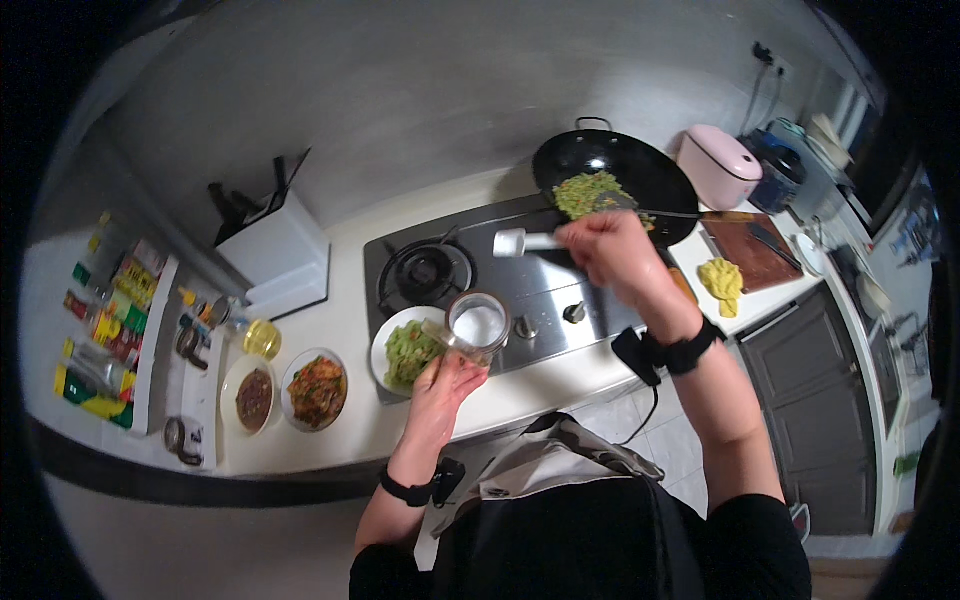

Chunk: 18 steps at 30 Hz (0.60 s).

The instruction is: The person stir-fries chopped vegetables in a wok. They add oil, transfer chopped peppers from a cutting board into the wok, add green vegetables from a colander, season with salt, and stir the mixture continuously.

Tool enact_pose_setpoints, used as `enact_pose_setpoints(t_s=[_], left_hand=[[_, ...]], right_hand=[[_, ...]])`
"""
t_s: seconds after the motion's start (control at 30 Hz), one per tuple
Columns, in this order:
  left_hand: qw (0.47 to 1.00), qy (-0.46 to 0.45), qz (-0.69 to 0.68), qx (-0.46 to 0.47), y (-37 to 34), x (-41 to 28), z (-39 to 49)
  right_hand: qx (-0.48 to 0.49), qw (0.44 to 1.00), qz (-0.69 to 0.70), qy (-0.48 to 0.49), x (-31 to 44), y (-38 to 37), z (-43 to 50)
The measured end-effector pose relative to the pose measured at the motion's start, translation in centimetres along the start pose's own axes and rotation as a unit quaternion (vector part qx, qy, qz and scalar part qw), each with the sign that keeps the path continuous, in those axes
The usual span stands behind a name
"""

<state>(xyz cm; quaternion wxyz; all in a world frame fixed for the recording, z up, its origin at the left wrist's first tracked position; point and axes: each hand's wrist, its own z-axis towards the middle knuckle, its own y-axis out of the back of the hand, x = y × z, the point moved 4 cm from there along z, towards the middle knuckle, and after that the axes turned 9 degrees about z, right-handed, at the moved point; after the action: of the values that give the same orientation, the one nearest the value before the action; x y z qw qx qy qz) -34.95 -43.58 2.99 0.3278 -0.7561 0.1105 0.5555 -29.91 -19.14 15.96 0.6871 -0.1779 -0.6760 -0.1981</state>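
Note:
My left hand (pixel 444 397) holds a clear jar (pixel 480 322) of white granules, its mouth facing up and its lid swung back to the left. Pinched by its handle in my right hand (pixel 611 247) is a small white measuring spoon (pixel 514 243) with white granules in its bowl. The spoon is above the steel gas stove, between the jar and a black wok (pixel 652 169). Chopped green food with orange bits (pixel 589 191) lies in the wok, and a wooden-handled spatula (pixel 675 215) rests across it. Partly behind the jar is a white plate (pixel 380 352) of green vegetable pieces (pixel 409 352).
Left of the stove stand a bowl of dark food (pixel 255 401), a plate of reddish food (pixel 317 392), an oil container (pixel 262 340), a knife block (pixel 277 251) and a seasoning rack (pixel 156 345). To the right are a yellow cloth (pixel 721 283), a cutting board (pixel 757 262) and a pink appliance (pixel 718 166).

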Motion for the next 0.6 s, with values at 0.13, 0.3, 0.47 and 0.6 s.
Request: enact_pose_setpoints(t_s=[0.13, 0.3, 0.47, 0.6], left_hand=[[1.000, -0.018, -0.007, -0.010, 0.9, -0.5, -0.8], [0.999, 0.006, -0.036, -0.030, 2.9, -1.2, -2.8], [0.994, 0.009, -0.064, -0.083, 5.5, -3.4, -5.4], [0.987, 0.003, -0.079, -0.142, 9.5, -6.6, -7.5]], right_hand=[[0.093, 0.973, -0.177, 0.117, -1.4, -6.3, -2.6], [0.189, 0.962, -0.164, 0.106, -3.0, -11.3, -3.9], [0.198, 0.974, -0.024, 0.112, -3.3, -13.9, -3.5], [0.245, 0.968, 0.047, 0.041, -4.2, -14.6, -4.2]])
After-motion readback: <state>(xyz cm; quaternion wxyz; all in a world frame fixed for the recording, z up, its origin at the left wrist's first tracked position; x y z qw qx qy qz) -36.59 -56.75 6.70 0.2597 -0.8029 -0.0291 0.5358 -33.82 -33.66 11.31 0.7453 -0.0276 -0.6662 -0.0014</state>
